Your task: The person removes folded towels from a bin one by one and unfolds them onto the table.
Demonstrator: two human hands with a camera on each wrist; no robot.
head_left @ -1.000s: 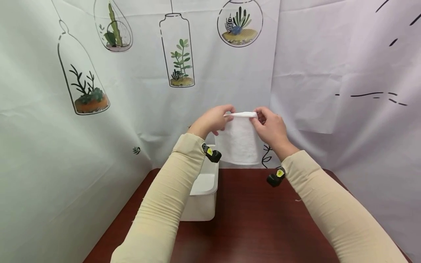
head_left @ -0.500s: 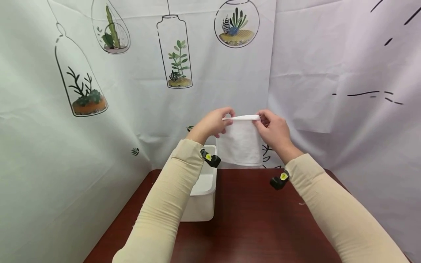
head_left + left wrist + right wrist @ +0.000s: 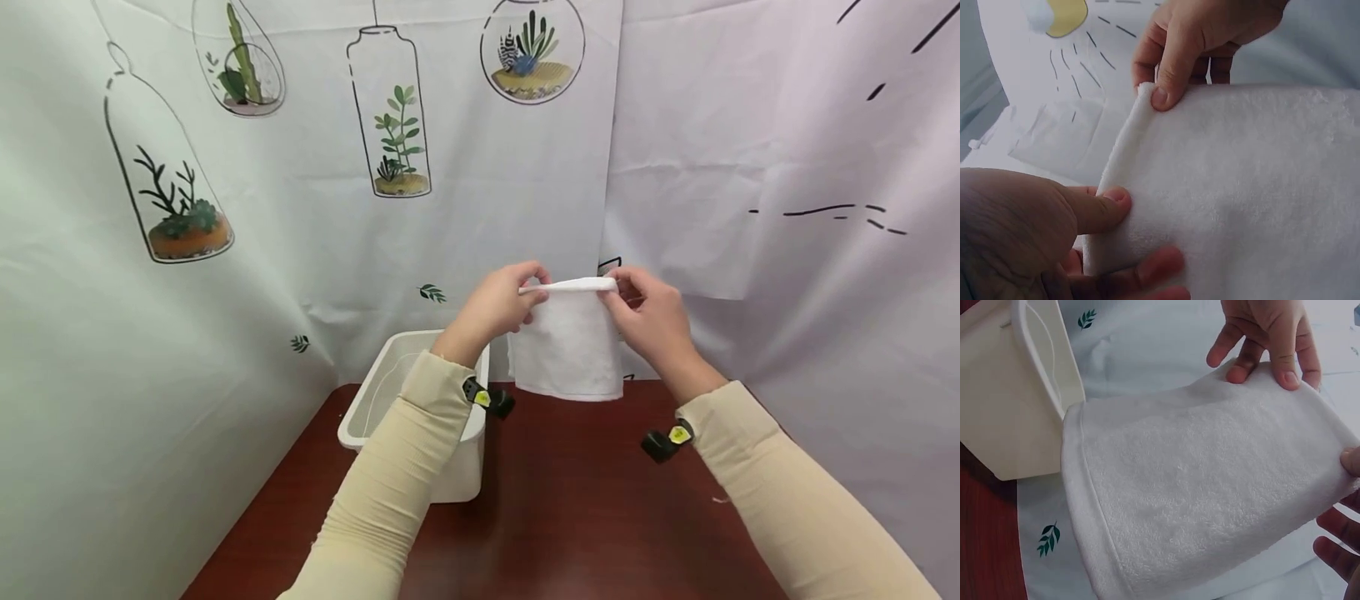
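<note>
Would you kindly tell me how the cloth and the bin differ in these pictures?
The cloth is held up in the air, whereas the bin stands on the table. The cloth has a soft, fuzzy surface, while the bin's walls look smooth and stiff. The cloth is a flat sheet; the bin is hollow and open at the top. Both are pale, white or off-white.

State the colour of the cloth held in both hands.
The cloth is white; the right wrist view shows it best.
</note>
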